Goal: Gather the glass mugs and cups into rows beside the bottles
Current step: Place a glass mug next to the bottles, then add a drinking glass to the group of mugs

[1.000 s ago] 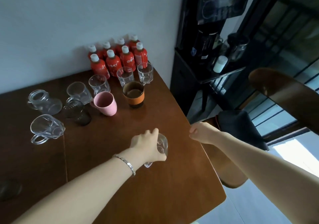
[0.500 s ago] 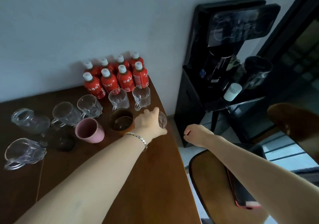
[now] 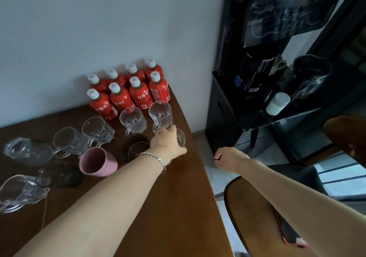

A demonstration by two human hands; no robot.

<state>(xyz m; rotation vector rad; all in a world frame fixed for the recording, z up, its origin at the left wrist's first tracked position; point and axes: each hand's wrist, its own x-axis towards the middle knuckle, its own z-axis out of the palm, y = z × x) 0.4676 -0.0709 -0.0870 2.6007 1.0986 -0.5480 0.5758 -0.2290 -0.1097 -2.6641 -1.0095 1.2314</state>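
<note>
Head view: left hand (image 3: 167, 142) has its fingers curled round a small glass cup (image 3: 181, 137) near the right edge of the table (image 3: 178, 197), just in front of a glass mug (image 3: 160, 114) standing beside the red bottles (image 3: 128, 92). Right hand (image 3: 229, 158) hangs off the table's side, fingers curled, holding nothing.
</note>
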